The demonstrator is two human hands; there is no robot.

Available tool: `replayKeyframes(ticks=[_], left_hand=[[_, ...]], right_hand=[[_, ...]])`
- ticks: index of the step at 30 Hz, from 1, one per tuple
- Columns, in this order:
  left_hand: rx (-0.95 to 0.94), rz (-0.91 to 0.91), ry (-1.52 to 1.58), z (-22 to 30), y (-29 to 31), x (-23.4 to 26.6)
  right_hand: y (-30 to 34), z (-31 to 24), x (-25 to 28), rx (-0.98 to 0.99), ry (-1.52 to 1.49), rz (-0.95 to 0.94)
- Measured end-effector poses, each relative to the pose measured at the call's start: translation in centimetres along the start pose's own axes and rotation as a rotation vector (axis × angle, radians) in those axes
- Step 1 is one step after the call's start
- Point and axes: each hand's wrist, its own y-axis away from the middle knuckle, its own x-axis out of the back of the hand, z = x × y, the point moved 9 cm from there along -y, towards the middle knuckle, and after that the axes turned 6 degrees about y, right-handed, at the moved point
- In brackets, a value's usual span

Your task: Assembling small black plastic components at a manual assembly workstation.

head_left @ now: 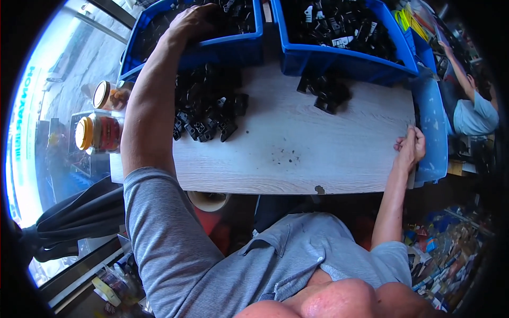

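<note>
My left arm stretches across the table, and my left hand [195, 22] is down in the left blue crate [222, 45] among black plastic parts. Its fingertips are hidden there. At the table's right edge is my right hand [410, 147], its fingers curled, beside a light-blue bin [432, 132]. What it holds, if anything, does not show. A heap of black plastic parts [209, 108] lies on the table in front of the left crate. A smaller cluster of black parts [324, 93] sits before the right blue crate [344, 55], which also holds black parts and a few white ones.
Two jars, one with a yellow lid [83, 133] and one with a pale lid [101, 95], stand left of my arm. Dark crumbs [286, 156] dot the light wood-grain table [254, 177]. Another person's arm [460, 74] shows at far right, near yellow straps [411, 22].
</note>
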Motion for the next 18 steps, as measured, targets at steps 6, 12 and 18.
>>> replayKeyframes(ticks=[6, 12, 18], left_hand=[[-0.048, 0.312, -0.077, 1.6, 1.8, 2.7], [0.042, 0.072, -0.059, 0.7, -0.8, -1.1], [0.066, 0.257, 0.049, -1.3, 0.4, 0.9]], right_hand=[[-0.2, 0.3, -0.3, -0.005, -0.051, -0.042], [-0.3, 0.5, 0.2, 0.018, -0.041, -0.030], [-0.1, 0.1, -0.4, 0.027, -0.024, -0.033]])
